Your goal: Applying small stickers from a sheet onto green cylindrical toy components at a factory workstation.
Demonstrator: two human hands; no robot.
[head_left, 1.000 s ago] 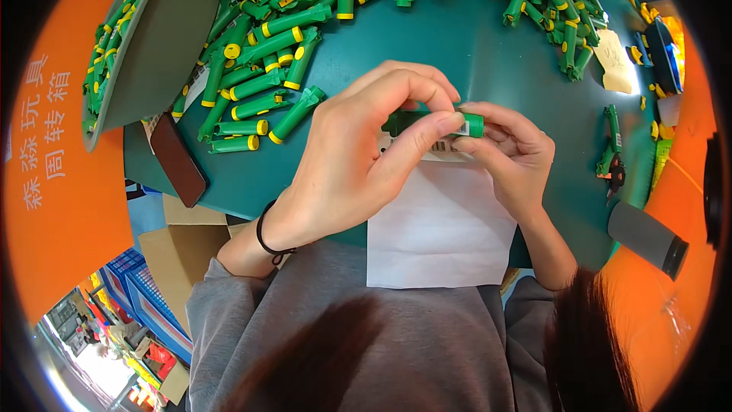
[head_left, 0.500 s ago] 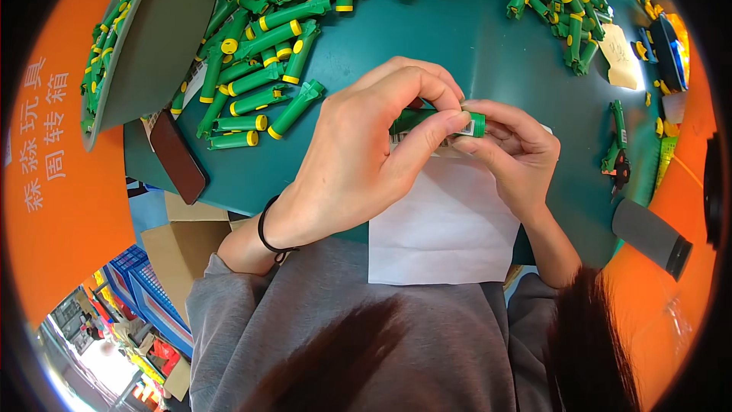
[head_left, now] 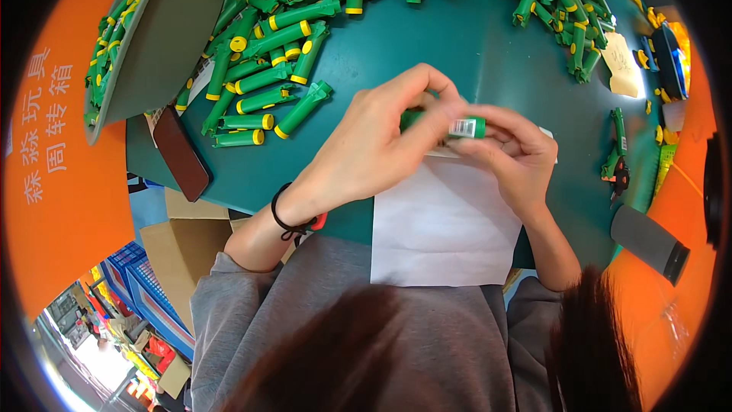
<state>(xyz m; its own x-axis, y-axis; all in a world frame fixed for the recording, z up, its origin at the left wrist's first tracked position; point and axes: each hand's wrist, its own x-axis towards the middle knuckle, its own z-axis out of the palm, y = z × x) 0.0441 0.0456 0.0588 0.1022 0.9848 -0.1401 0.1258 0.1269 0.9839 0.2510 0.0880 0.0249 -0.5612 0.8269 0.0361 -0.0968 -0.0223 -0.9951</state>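
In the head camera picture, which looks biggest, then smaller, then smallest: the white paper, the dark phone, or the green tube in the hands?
1. White paper, clearly biggest.
2. Dark phone.
3. Green tube, though both hands cover part of it, so it may be nearer the phone's size.

Green tube [head_left: 450,125] now sits a little lower over the table, nearer the top edge of the white sheet [head_left: 442,221] than a second ago. Left hand [head_left: 374,145] has closed further across it, fingers covering more of the green body; only the labelled right end shows. Right hand [head_left: 515,156] has shifted slightly, thumb and fingertips pinching that end from below.
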